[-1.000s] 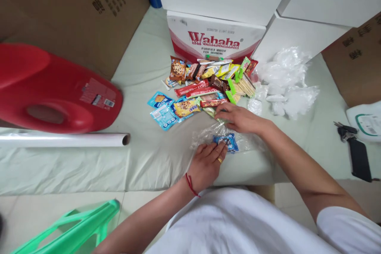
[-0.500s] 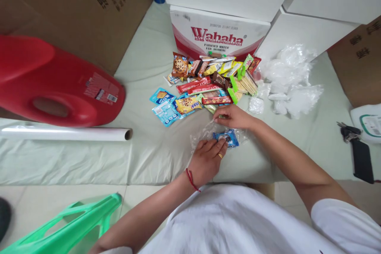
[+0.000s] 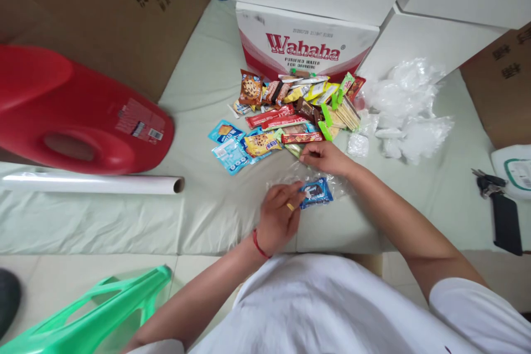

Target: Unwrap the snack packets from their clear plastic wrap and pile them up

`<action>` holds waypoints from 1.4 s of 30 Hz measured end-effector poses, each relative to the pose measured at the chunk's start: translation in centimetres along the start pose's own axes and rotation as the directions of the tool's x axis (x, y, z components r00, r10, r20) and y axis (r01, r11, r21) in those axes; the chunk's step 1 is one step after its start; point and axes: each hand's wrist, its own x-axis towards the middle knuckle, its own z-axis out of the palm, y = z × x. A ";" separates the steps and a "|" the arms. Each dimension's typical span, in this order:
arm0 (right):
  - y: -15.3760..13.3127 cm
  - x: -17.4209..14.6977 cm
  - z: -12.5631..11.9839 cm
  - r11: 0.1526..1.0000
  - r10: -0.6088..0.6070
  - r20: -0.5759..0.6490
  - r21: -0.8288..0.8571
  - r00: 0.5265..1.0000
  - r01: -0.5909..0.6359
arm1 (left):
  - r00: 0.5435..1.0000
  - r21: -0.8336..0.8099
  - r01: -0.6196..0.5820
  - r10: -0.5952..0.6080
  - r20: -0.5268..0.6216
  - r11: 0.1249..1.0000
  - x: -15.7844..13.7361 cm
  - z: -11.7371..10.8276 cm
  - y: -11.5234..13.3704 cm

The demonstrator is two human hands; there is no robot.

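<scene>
Red jug (image 3: 97, 116) beside cardboard box (image 3: 103, 27); white roll (image 3: 93, 183) near jug; keys (image 3: 482, 185) near white container (image 3: 508, 168).

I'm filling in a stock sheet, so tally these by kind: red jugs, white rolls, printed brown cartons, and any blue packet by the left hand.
Red jug: 1
White roll: 1
Printed brown cartons: 2
Blue packet by the left hand: 1
Total: 5

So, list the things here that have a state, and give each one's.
Clear film, spread, wrinkled
Blue packet, flat on or in the film
Left hand, fingers bent, at the packet
Right hand, fingers curled, grip unclear
Snacks, wrapped, heaped
Plastic heap, crumpled
Roll, lying on its side
Sheet, creased
Keys, lying on the sheet
Carton, upright, top hidden
Jug, cap out of view
</scene>
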 end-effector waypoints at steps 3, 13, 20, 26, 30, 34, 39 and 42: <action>0.2 -0.1 0.6 1.000 -0.024 -0.026 0.009 0.999 0.025 | 0.964 0.068 0.258 -0.253 -0.081 0.964 1.0 -0.9 -1.3; 0.6 -0.4 0.8 0.999 -0.020 -0.048 -0.029 0.999 0.019 | 0.860 0.360 0.437 -0.500 0.100 0.824 1.4 -1.2 -3.4; 0.5 -0.4 0.9 0.999 -0.023 -0.049 -0.036 0.999 0.021 | 0.844 0.253 0.532 -0.529 -0.085 0.808 -1.3 -3.7 -5.2; 0.4 -0.5 0.9 0.997 -0.051 -0.067 -0.064 0.996 0.046 | 0.877 0.361 0.477 -0.406 -0.258 0.801 -2.2 -4.9 -4.9; 0.2 -0.7 0.9 0.994 -0.057 -0.057 -0.102 0.997 0.051 | 0.927 0.344 0.217 -0.082 -0.367 0.914 -0.5 -5.1 -1.3; 0.0 -0.9 0.7 0.992 -0.053 -0.055 -0.121 0.997 0.046 | 0.996 0.176 0.050 -0.061 0.059 0.983 2.3 -2.6 1.3; 0.3 -1.2 0.2 0.993 -0.034 -0.052 -0.110 0.998 0.028 | 0.833 0.330 0.283 -0.401 0.380 0.900 4.7 1.0 0.9; 0.6 -1.4 0.0 0.995 -0.033 -0.052 -0.098 0.998 0.028 | 0.800 0.313 0.274 -0.396 0.450 0.909 4.9 1.1 0.5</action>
